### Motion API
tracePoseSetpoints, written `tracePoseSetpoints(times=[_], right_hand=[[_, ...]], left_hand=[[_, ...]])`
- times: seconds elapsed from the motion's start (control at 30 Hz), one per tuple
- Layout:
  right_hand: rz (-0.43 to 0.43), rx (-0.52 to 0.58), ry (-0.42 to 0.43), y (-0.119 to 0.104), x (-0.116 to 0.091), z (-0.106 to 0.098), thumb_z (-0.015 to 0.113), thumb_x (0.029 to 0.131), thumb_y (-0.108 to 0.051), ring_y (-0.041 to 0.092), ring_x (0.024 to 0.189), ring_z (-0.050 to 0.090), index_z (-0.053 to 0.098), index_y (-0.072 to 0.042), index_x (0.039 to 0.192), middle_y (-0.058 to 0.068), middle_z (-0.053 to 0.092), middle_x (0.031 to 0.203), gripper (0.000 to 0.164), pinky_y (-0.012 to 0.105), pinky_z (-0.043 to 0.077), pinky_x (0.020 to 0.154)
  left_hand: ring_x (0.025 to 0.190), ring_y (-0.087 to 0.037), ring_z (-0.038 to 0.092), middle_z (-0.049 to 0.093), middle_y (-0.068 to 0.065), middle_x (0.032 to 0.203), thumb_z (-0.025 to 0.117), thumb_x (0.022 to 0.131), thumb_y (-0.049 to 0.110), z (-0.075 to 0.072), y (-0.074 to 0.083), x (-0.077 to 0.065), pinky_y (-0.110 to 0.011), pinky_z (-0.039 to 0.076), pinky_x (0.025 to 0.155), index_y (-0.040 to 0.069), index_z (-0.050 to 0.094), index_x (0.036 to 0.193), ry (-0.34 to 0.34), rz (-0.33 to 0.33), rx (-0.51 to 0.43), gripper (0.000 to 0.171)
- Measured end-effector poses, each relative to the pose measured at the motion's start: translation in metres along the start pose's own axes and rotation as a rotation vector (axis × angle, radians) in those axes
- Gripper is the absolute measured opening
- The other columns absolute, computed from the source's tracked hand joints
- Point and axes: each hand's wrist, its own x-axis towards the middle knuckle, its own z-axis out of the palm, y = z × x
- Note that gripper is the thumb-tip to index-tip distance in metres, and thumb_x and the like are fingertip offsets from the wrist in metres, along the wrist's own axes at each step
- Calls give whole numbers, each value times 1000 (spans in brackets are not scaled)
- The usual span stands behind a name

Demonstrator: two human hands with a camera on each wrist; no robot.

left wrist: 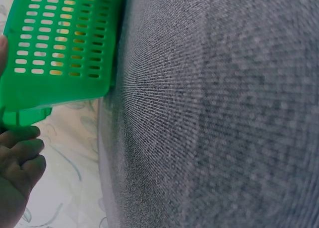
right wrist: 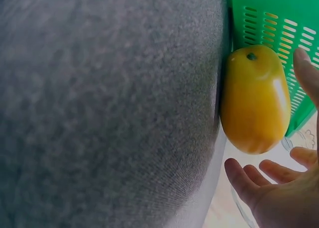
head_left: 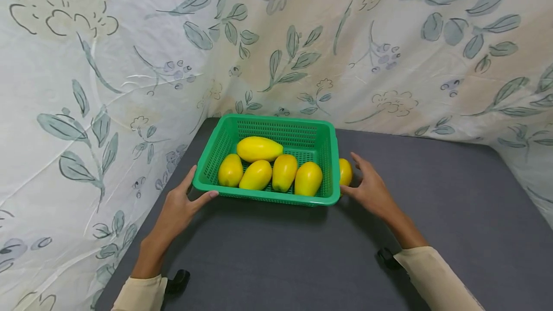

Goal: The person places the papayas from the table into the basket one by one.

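A green slotted plastic basket (head_left: 276, 199) stands on the dark table with several yellow mangoes (head_left: 259, 149) in it. My left hand (head_left: 176, 210) grips its front left corner, thumb along the front rim; in the left wrist view the fingers (left wrist: 26, 150) curl at the basket's edge. Outside the basket, against its right wall, one more mango (right wrist: 255, 101) lies on the table. Around that mango my right hand (head_left: 371, 191) is spread, thumb near the basket's wall and fingers on the far side. The right wrist view shows a gap between fingertips and fruit.
The dark grey cloth-covered table (head_left: 432, 196) stretches to the right and in front of the basket. Flower-patterned cloth (head_left: 380, 52) hangs behind it and along the left side. A dark strap piece (head_left: 178, 282) sits at the left wrist, and another (head_left: 388, 258) at the right.
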Motion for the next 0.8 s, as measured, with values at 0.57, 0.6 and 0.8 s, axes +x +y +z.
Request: tracePoseSetpoints(times=[0.57, 0.6, 0.8], right_hand=[[-122, -38, -64, 4, 9, 8, 92, 84, -17, 51, 152, 25, 27, -1, 166, 29, 23, 169, 106, 74, 34, 111], [-123, -40, -67, 4, 9, 9, 92, 83, -17, 51, 151, 26, 27, -2, 166, 28, 24, 169, 106, 74, 34, 111], [-110, -58, -85, 2, 7, 10, 93, 83, -17, 52, 148, 28, 25, -5, 168, 30, 25, 167, 109, 75, 35, 108]], left_hand=[[134, -42, 55, 38, -25, 167, 80, 97, 35, 1, -1, 0, -63, 44, 109, 3, 23, 169, 2, 16, -12, 97], [137, -42, 54, 37, -25, 167, 80, 97, 35, 1, -1, 0, -64, 43, 110, 3, 22, 169, -1, 15, -15, 97], [146, -44, 46, 36, -24, 168, 79, 98, 35, 0, -1, 0, -65, 39, 114, 3, 21, 169, -10, 6, -23, 97]])
